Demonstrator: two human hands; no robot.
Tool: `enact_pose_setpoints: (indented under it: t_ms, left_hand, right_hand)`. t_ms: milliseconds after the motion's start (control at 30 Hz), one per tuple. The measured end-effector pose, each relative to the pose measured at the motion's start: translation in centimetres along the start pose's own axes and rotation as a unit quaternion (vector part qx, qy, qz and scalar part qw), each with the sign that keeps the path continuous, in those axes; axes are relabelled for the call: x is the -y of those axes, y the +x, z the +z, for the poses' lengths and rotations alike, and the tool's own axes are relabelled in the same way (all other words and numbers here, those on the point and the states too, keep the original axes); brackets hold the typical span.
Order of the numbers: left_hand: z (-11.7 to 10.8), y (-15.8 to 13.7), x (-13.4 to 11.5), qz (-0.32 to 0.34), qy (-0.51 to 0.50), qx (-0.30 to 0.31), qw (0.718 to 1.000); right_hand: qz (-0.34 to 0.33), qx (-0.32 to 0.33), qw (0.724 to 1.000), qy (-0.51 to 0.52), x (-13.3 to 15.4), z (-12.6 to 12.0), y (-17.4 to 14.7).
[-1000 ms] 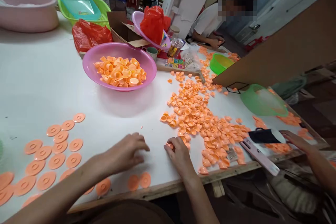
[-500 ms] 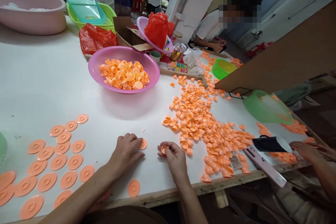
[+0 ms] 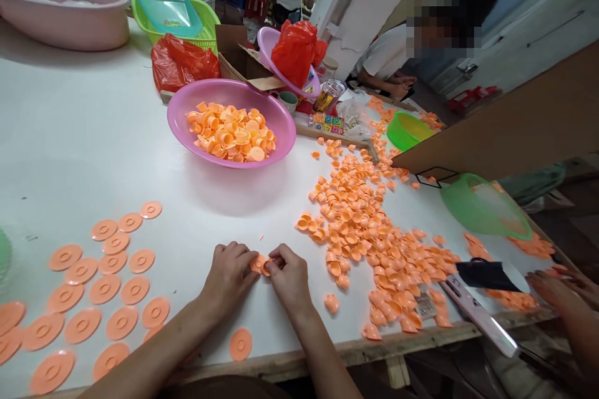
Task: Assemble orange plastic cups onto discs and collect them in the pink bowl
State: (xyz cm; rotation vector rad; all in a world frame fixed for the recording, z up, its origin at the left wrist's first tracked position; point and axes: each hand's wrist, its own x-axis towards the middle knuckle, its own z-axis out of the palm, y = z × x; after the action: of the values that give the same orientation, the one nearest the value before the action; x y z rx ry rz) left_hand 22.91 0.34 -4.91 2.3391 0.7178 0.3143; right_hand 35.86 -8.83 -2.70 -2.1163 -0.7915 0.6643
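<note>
Near the table's front edge, my left hand [image 3: 229, 273] has its fingertips closed on a small orange plastic disc [image 3: 256, 263]. My right hand [image 3: 291, 275] pinches a small orange plastic cup [image 3: 266, 268], mostly covered by the fingers, against the disc's right side. Whether the two pieces are joined cannot be seen. A single larger orange disc [image 3: 240, 344] lies flat in front of my hands. To the left, several flat ringed orange discs [image 3: 104, 289] are spread over the table. A large heap of small orange cups [image 3: 360, 212] lies to the right.
A pink bowl [image 3: 278, 149] of orange cups stands beyond my hands. Farther back are a red bag [image 3: 182, 65], a cardboard box [image 3: 229, 53] and a large pink tub [image 3: 93, 28]. At right lie a phone-like slab [image 3: 480, 318] and another person's hand [image 3: 550, 290].
My right hand has moved left, bringing the small cup against the disc at my left fingertips. An orange piece now shows on the table where my right hand was. The view has shifted slightly.
</note>
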Motion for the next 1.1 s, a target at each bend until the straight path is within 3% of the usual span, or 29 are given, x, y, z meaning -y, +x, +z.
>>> enact_pose_setpoints:
  t_ms: [133, 233, 333, 467, 633, 833, 933, 1100]
  left_hand:
    - [0.2, -0.1, 0.0, 0.013, -0.011, 0.002, 1.0]
    - [0.2, -0.2, 0.0, 0.006, -0.023, -0.01, 1.0]
    - [0.2, -0.2, -0.1, 0.003, -0.028, -0.006, 1.0]
    - [0.3, -0.1, -0.1, 0.006, -0.028, 0.006, 1.0]
    - [-0.7, 0.4, 0.1, -0.002, -0.076, 0.027, 0.997]
    - [-2.7, 1.9, -0.9, -0.119, -0.174, 0.073, 0.975]
    - [-2.5, 2.1, -1.5, -0.149, -0.151, 0.057, 0.976]
    - [-1.9, 2.0, -1.2, -0.123, -0.095, 0.056, 0.986]
  right_hand:
    - [-0.012, 0.017, 1.0, -0.023, 0.2, -0.3, 0.5]
    - [0.043, 0.049, 0.997, 0.049, -0.5, -0.9, 0.5]
    - [0.081, 0.032, 0.991, 0.097, -1.0, -0.5, 0.4]
    - [-0.007, -0.009, 1.0, 0.021, -0.2, 0.9, 0.2]
    - [-0.065, 0.006, 0.997, -0.049, 0.9, 1.1, 0.1]
    - [-0.109, 0.017, 0.983, -0.146, 1.4, 0.8, 0.2]
    - [-0.129, 0.006, 0.971, -0.199, 1.8, 1.0, 0.3]
    - [-0.164, -0.032, 0.953, -0.251, 1.8, 2.1, 0.0]
